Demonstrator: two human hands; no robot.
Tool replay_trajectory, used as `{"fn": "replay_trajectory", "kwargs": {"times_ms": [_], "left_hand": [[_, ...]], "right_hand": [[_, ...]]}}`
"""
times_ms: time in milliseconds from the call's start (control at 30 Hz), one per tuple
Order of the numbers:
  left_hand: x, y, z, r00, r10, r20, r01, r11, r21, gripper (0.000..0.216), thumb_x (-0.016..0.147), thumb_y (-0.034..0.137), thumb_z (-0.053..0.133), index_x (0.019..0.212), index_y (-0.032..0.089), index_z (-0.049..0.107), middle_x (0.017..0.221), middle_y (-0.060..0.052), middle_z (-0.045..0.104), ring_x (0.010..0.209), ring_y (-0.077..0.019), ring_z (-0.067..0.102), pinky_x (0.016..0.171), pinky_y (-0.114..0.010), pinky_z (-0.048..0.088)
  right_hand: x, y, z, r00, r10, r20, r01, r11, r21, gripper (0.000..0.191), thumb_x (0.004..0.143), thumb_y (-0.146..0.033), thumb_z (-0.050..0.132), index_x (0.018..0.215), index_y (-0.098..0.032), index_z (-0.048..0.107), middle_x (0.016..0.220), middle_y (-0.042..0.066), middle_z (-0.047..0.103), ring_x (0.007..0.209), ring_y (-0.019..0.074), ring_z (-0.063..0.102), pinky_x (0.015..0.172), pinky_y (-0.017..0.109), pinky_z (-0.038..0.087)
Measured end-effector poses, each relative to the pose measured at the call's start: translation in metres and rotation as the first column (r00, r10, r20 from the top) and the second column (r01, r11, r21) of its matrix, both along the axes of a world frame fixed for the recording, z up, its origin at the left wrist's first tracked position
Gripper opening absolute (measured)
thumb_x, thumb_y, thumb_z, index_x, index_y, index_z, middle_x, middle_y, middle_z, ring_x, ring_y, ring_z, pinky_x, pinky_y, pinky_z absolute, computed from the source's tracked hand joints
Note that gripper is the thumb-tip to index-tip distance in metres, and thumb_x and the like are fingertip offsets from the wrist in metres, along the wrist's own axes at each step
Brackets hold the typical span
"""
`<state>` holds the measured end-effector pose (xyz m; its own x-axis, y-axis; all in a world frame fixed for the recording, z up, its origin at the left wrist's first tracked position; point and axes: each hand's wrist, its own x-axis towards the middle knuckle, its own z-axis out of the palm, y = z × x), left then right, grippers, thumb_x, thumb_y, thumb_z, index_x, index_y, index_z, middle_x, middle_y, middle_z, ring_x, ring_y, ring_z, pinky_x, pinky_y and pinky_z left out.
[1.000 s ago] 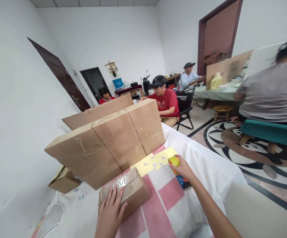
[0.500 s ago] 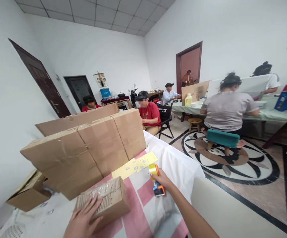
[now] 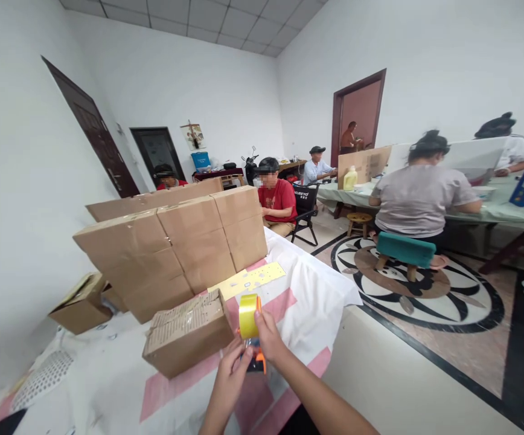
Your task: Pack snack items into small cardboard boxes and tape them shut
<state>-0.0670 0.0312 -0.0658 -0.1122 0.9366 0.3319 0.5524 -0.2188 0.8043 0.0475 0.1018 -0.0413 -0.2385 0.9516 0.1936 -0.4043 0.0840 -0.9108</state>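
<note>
My right hand (image 3: 268,338) is closed round a tape dispenser (image 3: 258,361) with orange and dark parts, carrying a roll of yellow tape (image 3: 248,317). Its roll points up, just right of a small cardboard box (image 3: 185,338). My left hand (image 3: 232,365) is pinched against the lower left side of the dispenser, below the roll. Whether a loose end of tape lies between those fingertips is too small to tell. The small box sits closed on the table, untouched, with clear tape on its ribbed top.
Behind the small box, tall cardboard boxes (image 3: 198,241) form a wall. A yellow sheet (image 3: 266,275) lies beside them on the pink-and-white tablecloth (image 3: 307,260). An open carton (image 3: 81,308) stands far left. A person in red (image 3: 280,199) sits beyond; others sit at a green-covered table (image 3: 465,214).
My left hand has left the small box's top and come to the tape dispenser. My right hand has brought the dispenser left and closer. The view has shifted slightly.
</note>
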Motion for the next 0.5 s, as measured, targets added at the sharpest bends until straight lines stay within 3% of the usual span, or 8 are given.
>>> {"fn": "replay_trajectory", "kwargs": {"times_ms": [167,267,367,500], "left_hand": [[0.01,-0.008,0.002,0.973,0.107,0.205,-0.11,0.994,0.001,0.066,0.08,0.079,0.053,0.085,0.019,0.079,0.118,-0.017,0.072,0.121,-0.0344,0.063,0.111,-0.052,0.045],[0.011,-0.011,0.009,0.966,0.097,0.241,-0.096,0.995,-0.014,0.066,0.081,0.079,0.052,0.08,0.019,0.079,0.106,-0.014,0.076,0.111,-0.0331,0.068,0.107,-0.049,0.049],[0.016,-0.011,0.018,0.96,0.054,0.275,-0.045,0.998,-0.038,0.06,0.086,0.073,0.051,0.078,0.019,0.077,0.092,-0.011,0.078,0.095,-0.0297,0.072,0.096,-0.042,0.055],[0.028,-0.016,0.031,0.972,0.065,0.227,-0.065,0.998,-0.009,0.058,0.087,0.07,0.052,0.077,0.019,0.076,0.089,-0.01,0.078,0.092,-0.0301,0.071,0.087,-0.037,0.056]], "right_hand": [[-0.002,-0.009,-0.001,0.984,-0.164,0.068,0.166,0.986,-0.023,0.077,0.072,-0.096,0.043,0.089,-0.022,0.06,0.08,0.007,0.066,0.079,0.0255,0.066,0.068,0.036,0.057],[-0.001,-0.004,-0.011,0.97,-0.21,0.122,0.205,0.977,0.048,0.077,0.076,-0.095,0.037,0.083,-0.022,0.061,0.083,0.01,0.065,0.082,0.0271,0.064,0.072,0.038,0.056],[0.002,0.003,-0.015,0.959,-0.234,0.161,0.205,0.963,0.177,0.072,0.079,-0.092,0.037,0.071,-0.023,0.057,0.074,0.008,0.061,0.072,0.0251,0.059,0.067,0.038,0.052],[0.009,0.012,-0.004,0.944,-0.313,0.106,0.285,0.933,0.219,0.067,0.083,-0.087,0.041,0.064,-0.023,0.052,0.064,0.004,0.055,0.062,0.0203,0.05,0.06,0.034,0.045]]}}
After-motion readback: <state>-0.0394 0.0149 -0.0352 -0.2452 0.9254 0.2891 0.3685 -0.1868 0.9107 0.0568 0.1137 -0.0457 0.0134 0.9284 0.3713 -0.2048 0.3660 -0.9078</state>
